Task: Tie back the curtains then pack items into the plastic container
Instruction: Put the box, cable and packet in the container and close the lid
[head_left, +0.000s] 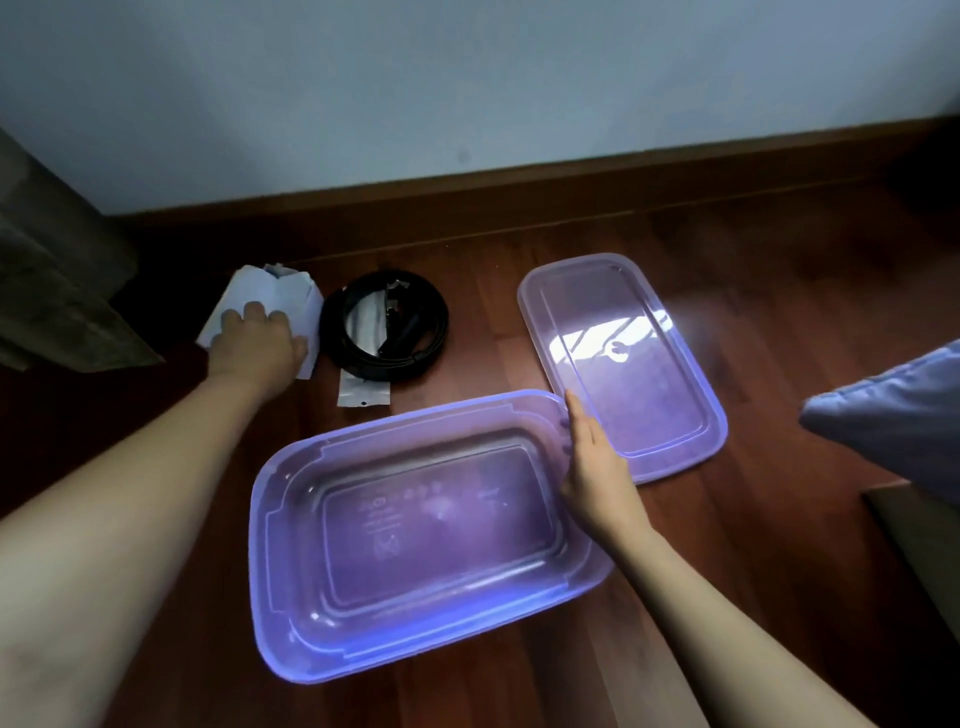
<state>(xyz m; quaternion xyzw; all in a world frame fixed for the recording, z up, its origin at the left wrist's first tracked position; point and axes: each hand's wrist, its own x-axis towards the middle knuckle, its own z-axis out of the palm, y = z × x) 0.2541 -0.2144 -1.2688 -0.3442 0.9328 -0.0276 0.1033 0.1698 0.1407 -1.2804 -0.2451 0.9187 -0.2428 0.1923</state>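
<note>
The plastic container (270, 499) sits open on the wooden floor (753, 291), near centre. Its lid (649, 405) lies flat just beside the right end. A coiled black cable (434, 332) lies behind the container, near the wall. The left hand (257, 345) rests on a white packet (296, 296) left of the cable, fingers curled over it. The right hand (597, 467) touches the container's right rim, fingers straight and together.
</note>
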